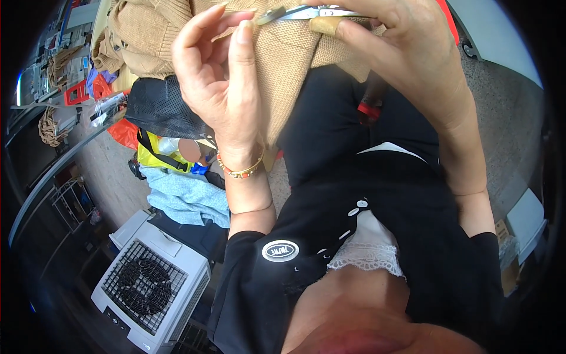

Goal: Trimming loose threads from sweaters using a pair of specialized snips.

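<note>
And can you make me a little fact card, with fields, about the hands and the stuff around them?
Left hand: near the tool's tip; touching unclear
Right hand: holding a small metal tool
Right thumb: wearing a tan cover
Beneath: tan knit fabric
Person's left: light-blue cloth, white air cooler

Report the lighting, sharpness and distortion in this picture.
Head view: corners fall to black, the silver rail bows at left; head view: black trousers lose detail, the pale panel looks washed out; head view: tan knitted garment shows legible stitches.
</note>
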`<state>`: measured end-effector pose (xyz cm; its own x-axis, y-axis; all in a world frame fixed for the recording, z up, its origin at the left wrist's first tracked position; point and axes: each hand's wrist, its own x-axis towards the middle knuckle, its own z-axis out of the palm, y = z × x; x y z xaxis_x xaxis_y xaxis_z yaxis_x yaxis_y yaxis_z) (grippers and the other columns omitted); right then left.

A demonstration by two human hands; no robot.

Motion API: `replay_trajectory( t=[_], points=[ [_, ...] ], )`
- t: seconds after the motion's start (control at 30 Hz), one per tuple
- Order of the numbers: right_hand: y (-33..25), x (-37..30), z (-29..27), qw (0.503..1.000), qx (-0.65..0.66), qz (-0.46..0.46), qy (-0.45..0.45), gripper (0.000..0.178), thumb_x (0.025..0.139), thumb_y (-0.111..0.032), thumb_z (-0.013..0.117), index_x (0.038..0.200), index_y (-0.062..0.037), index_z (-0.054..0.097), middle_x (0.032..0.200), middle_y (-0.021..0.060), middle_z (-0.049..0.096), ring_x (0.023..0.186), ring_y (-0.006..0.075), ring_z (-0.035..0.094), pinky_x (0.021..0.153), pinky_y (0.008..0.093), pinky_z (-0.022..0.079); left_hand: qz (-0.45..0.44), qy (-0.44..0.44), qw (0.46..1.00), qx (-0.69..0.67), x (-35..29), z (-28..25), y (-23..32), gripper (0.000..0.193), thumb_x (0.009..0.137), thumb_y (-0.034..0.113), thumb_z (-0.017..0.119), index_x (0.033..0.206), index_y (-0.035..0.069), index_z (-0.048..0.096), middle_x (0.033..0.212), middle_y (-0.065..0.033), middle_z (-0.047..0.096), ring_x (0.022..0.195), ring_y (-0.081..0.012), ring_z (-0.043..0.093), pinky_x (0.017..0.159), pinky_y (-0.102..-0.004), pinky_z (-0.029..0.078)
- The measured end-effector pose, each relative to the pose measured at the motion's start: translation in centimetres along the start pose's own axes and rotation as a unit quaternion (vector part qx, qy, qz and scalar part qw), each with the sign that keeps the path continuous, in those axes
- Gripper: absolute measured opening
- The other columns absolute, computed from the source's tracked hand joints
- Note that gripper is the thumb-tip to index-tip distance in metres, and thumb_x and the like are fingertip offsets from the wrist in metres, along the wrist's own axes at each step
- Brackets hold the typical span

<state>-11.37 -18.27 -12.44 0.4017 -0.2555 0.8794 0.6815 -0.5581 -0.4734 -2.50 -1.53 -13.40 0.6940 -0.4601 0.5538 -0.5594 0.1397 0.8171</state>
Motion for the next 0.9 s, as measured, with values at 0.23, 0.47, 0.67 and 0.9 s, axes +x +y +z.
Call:
replay_trajectory(
  t=[0.23,0.47,0.67,0.9],
  points=[
    [-4.8,2.4,-2.4,0.918,-0.198,0.287,-0.189,0.025,0.077,-0.001,0.075,0.1,0.0025,0.069,0.075,0.0037,0.058,0.062,0.0075,0.052,0.053,0.0215,0.039,-0.048,0.056,0.996,0.045,-2.8,-3.6,0.6,0.018,0.096,0.003,0.058,0.113,-0.004,0.057,0.105,-0.0154,0.067,0.097,-0.0185,0.065,0.089,-0.0279,0.051],
    [-5.1,2.2,-1.8,0.915,-0.211,0.282,-0.199,0.026,0.078,0.003,0.075,0.104,0.0052,0.068,0.085,0.0035,0.061,0.071,0.0049,0.055,0.061,0.0183,0.042,-0.192,0.018,0.981,0.0,-6.9,-7.6,0.9,0.012,0.097,0.006,0.058,0.106,0.0,0.064,0.1,-0.0068,0.069,0.094,-0.0103,0.064,0.08,-0.0228,0.049],
    [-5.4,2.1,-1.0,0.93,-0.124,0.282,-0.2,0.028,0.079,0.004,0.075,0.105,0.0068,0.067,0.089,0.0054,0.062,0.075,0.0067,0.058,0.065,0.0186,0.045,-0.144,-0.023,0.986,0.082,-7.7,-6.3,0.6,0.02,0.086,0.003,0.07,0.106,0.002,0.069,0.097,-0.0055,0.065,0.087,-0.0118,0.063,0.078,-0.0234,0.049],
    [-7.9,2.6,0.5,0.878,-0.097,0.415,-0.219,0.032,0.073,0.004,0.079,0.104,0.0061,0.068,0.085,0.0047,0.06,0.071,0.0064,0.055,0.061,0.0183,0.042,-0.039,-0.02,0.979,0.198,-8.2,-5.9,0.0,0.016,0.082,0.001,0.073,0.097,0.003,0.074,0.091,-0.0077,0.069,0.078,-0.0155,0.066,0.069,-0.0247,0.052]
  ],
)
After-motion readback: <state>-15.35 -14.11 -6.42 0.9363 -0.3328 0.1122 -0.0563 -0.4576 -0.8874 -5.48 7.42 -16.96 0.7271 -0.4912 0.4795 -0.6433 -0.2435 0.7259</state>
